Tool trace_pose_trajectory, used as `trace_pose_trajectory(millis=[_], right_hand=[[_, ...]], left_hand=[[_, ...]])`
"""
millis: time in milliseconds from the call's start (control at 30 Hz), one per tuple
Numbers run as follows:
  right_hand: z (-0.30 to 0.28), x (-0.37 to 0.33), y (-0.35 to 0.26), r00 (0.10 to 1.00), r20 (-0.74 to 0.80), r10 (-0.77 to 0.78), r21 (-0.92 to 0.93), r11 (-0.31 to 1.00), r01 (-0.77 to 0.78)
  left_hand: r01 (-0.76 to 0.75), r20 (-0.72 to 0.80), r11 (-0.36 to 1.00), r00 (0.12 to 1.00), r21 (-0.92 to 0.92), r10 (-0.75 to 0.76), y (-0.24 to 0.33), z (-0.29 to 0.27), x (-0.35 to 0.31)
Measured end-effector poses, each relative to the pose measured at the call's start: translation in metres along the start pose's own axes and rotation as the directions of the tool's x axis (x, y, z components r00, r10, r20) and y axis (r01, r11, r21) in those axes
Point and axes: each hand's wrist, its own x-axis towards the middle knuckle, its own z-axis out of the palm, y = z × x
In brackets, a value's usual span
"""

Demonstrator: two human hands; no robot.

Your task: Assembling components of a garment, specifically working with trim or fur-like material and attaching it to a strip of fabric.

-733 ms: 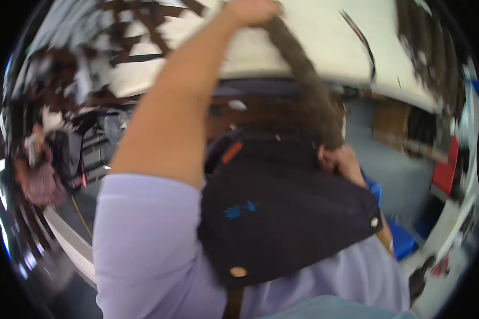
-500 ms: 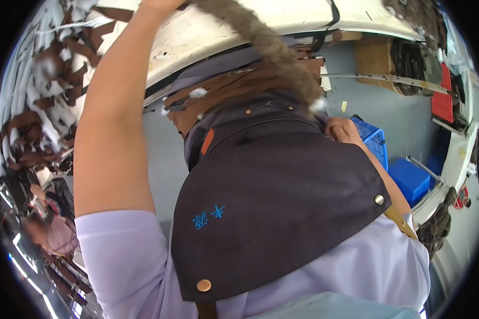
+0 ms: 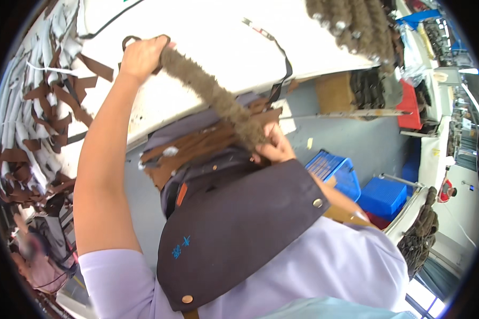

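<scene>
Here, flat white and brown strips [image 3: 17, 119] heap at the left end of the smooth white bench [image 3: 197, 24]. The left hand [image 3: 141, 58] clenches the upper end of a shaggy, rope-like brown fur piece [image 3: 213, 95], which slants down across the front edge to the right hand [image 3: 277, 146], pinching its lower end. A narrow black strap [image 3: 287, 66] overhangs that edge; tufted lengths [image 3: 351, 26] lie toward the right end.

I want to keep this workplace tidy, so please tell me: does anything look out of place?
Yes, slightly: a pale scrap lies loose on the floor, like litter, and a black strap hangs over the edge of the table, where it might slip off.
</scene>
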Motion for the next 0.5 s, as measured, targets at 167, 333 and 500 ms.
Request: trace_pose_trajectory(millis=[167,333,500], right_hand=[[-0.003,-0.021,-0.02,0.983,-0.087,0.163,0.408,0.906,-0.114],[-0.024,-0.039,-0.011,0.974,-0.108,0.197,0.265,0.95,-0.162],[-0.072,-0.066,0.016,0.914,-0.395,0.092,-0.026,0.993,-0.111]], left_hand=[[0.026,0.041,1.0,0.999,0.007,-0.026,0.002,-0.007,-0.006],[-0.059,0.058,0.998,0.996,-0.021,0.06,0.006,-0.007,-0.001],[0.155,0.147,0.988,0.977,0.016,-0.156,-0.015,0.005,0.0]])
